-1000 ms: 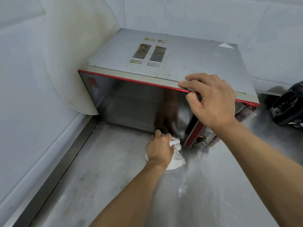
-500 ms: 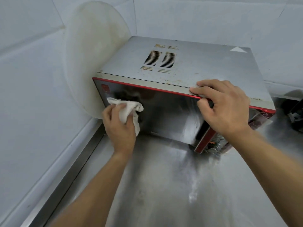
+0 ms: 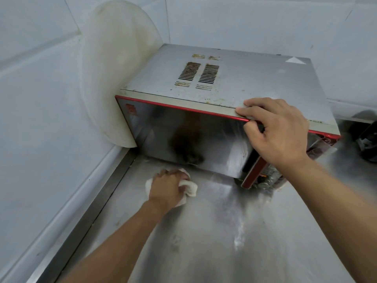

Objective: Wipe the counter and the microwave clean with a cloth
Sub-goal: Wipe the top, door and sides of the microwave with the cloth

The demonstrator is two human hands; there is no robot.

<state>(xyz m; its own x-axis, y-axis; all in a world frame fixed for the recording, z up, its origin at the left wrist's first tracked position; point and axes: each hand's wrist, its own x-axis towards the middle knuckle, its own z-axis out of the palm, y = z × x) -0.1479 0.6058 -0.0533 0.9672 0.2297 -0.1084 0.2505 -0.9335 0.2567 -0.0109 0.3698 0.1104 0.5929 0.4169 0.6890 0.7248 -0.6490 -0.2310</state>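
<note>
Corner: pale grey tiled walls (image 3: 40, 99) meet behind a brushed stainless-steel counter (image 3: 204, 252), streaked and smeary where the light catches it.
Left hand: the left hand (image 3: 166, 188) is down on the counter, knuckles up, fingers curled round a crumpled white cloth (image 3: 190, 187) and pressing it onto the steel.
Cloth position: bunched under the palm, it shows on either side of the hand. It sits just in front of the microwave's bottom edge, towards the door's left half; I cannot tell whether it touches the door.
Right hand: the right hand (image 3: 279, 131) grips the top front edge of the silver box-shaped microwave (image 3: 255, 82). Its fingers lie over the lid and its thumb is on the door face.
Microwave: it sits on the counter, pushed into the corner, with a red trim line along the top of the front.
Door: the dark mirrored door (image 3: 183, 129) stands slightly ajar at its right side and reflects a blurred dark shape.
Vents: two blocks of black vent slots (image 3: 200, 74) on the lid, with rusty specks around them.
Board: a round, off-white plastic board (image 3: 114, 68) leans upright against the left wall, touching the microwave's left side.
Far right: a dark object (image 3: 367, 139) on the counter, cut off by the frame edge and too blurred to identify.
</note>
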